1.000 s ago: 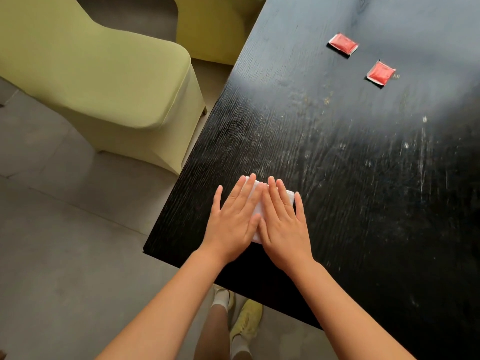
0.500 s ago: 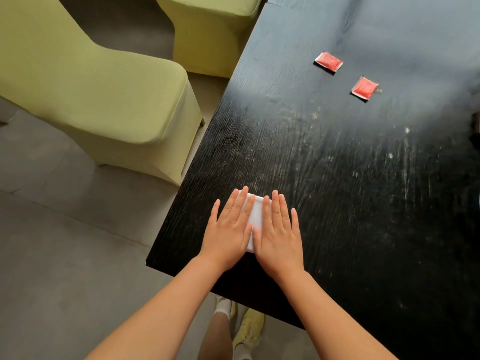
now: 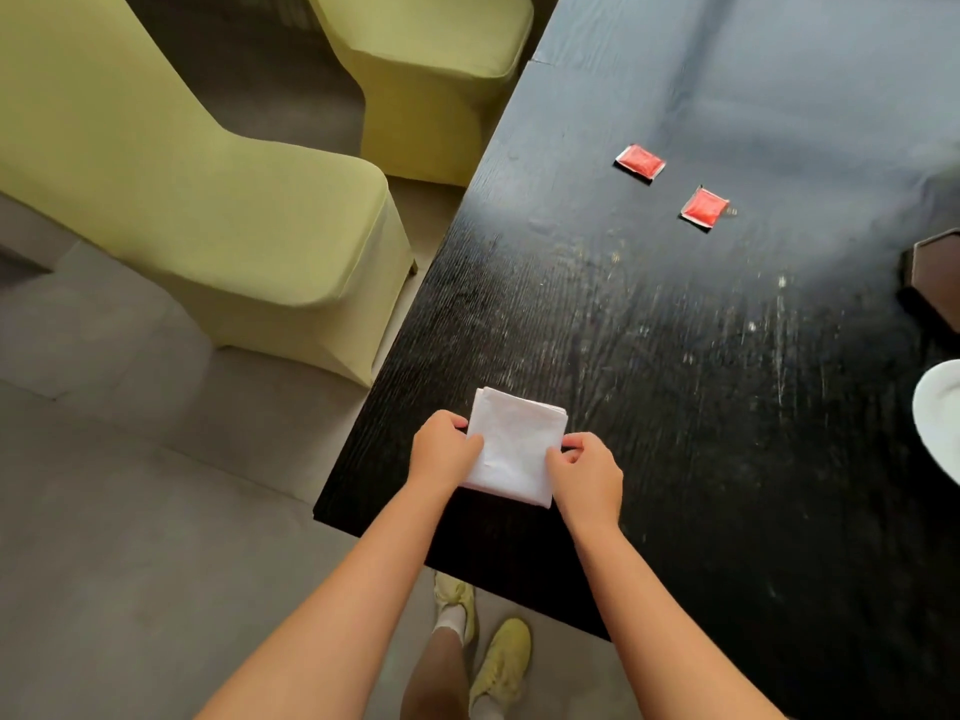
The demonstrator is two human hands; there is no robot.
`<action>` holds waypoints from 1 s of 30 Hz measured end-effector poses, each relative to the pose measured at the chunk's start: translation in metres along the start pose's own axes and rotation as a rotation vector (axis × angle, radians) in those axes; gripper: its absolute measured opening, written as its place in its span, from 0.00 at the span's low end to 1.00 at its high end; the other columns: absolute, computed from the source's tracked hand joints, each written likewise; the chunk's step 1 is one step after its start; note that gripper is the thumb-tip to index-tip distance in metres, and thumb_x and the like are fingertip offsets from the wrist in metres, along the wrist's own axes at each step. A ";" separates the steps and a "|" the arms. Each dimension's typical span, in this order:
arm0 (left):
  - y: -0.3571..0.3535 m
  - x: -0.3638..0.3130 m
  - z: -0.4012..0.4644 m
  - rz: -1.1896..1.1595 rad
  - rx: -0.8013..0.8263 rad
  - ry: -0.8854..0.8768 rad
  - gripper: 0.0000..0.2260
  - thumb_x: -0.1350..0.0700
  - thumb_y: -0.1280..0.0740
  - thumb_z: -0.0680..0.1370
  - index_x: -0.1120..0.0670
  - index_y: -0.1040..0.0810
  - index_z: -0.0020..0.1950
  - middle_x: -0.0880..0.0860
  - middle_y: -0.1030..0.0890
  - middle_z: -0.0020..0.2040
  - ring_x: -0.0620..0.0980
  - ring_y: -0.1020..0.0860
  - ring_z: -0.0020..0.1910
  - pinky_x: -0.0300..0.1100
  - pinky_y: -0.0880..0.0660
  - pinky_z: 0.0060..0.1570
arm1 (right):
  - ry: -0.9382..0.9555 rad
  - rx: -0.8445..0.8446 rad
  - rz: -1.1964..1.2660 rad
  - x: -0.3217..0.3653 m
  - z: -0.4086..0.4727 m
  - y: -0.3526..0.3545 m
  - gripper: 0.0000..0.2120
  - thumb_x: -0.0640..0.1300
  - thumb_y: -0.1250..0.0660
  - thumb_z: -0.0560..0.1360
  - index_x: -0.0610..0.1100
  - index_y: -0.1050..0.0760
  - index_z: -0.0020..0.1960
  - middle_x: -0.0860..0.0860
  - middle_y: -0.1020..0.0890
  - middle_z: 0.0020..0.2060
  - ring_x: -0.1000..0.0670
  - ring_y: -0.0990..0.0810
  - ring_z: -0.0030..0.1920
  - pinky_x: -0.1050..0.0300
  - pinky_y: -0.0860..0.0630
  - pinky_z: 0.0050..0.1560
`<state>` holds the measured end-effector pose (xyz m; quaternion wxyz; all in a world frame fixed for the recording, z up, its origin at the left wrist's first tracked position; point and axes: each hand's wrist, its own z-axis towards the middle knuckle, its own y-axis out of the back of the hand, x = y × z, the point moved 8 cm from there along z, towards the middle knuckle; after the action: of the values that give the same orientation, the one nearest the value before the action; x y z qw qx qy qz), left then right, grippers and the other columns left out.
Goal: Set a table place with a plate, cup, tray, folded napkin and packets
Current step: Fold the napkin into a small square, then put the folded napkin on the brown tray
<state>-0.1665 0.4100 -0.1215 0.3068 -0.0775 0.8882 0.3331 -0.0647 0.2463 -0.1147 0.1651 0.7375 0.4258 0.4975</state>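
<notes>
A folded white napkin (image 3: 514, 444) lies near the front left corner of the black table (image 3: 675, 356). My left hand (image 3: 444, 449) pinches its left edge with curled fingers. My right hand (image 3: 587, 472) pinches its right edge the same way. Two red packets lie farther back on the table, one (image 3: 640, 161) behind the other (image 3: 704, 207). The rim of a white plate (image 3: 937, 413) shows at the right frame edge. A dark brown tray (image 3: 935, 272) is cut off by the right edge above the plate. No cup is in view.
Two yellow-green covered chairs stand left of the table, one near (image 3: 234, 210) and one farther back (image 3: 436, 70). The table's left edge runs diagonally beside them. Grey floor lies to the left, and my yellow shoes (image 3: 498, 662) are below the table's front edge.
Both hands lay flat on the napkin before, covering most of it. Now they have drawn apart to its two sides and curl onto its edges. The view widened to show the plate and tray.
</notes>
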 end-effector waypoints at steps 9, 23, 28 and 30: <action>-0.009 -0.003 -0.012 -0.148 0.059 0.015 0.05 0.65 0.39 0.68 0.59 0.31 0.31 0.57 0.33 0.31 0.52 0.34 0.33 0.46 0.40 0.34 | -0.072 0.081 0.138 0.000 -0.003 0.015 0.05 0.39 0.37 0.74 0.43 0.26 0.49 0.50 0.22 0.44 0.50 0.24 0.45 0.59 0.29 0.39; 0.000 -0.101 -0.083 -0.508 0.446 -0.059 0.08 0.65 0.35 0.75 0.56 0.23 0.51 0.57 0.18 0.51 0.52 0.19 0.48 0.43 0.22 0.43 | 0.029 0.143 0.589 0.027 -0.036 0.140 0.06 0.33 0.34 0.71 0.41 0.24 0.46 0.45 0.19 0.45 0.48 0.19 0.47 0.54 0.19 0.42; 0.005 -0.154 -0.121 -0.553 0.535 -0.140 0.07 0.64 0.34 0.76 0.58 0.21 0.52 0.57 0.17 0.50 0.51 0.18 0.46 0.41 0.20 0.40 | 0.075 0.073 0.670 0.036 -0.052 0.199 0.07 0.33 0.34 0.72 0.41 0.24 0.48 0.45 0.19 0.46 0.48 0.19 0.48 0.57 0.20 0.40; 0.003 -0.171 -0.133 -0.577 0.577 -0.158 0.08 0.63 0.35 0.76 0.59 0.22 0.54 0.57 0.17 0.49 0.51 0.18 0.45 0.41 0.19 0.39 | 0.087 0.049 0.688 0.036 -0.057 0.220 0.06 0.34 0.33 0.72 0.41 0.24 0.48 0.45 0.19 0.47 0.48 0.19 0.48 0.58 0.20 0.39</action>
<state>-0.0961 0.3163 0.0605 0.4641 -0.2084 0.8606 -0.0244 -0.0073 0.1365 0.0793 -0.0483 0.8198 0.1707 0.5446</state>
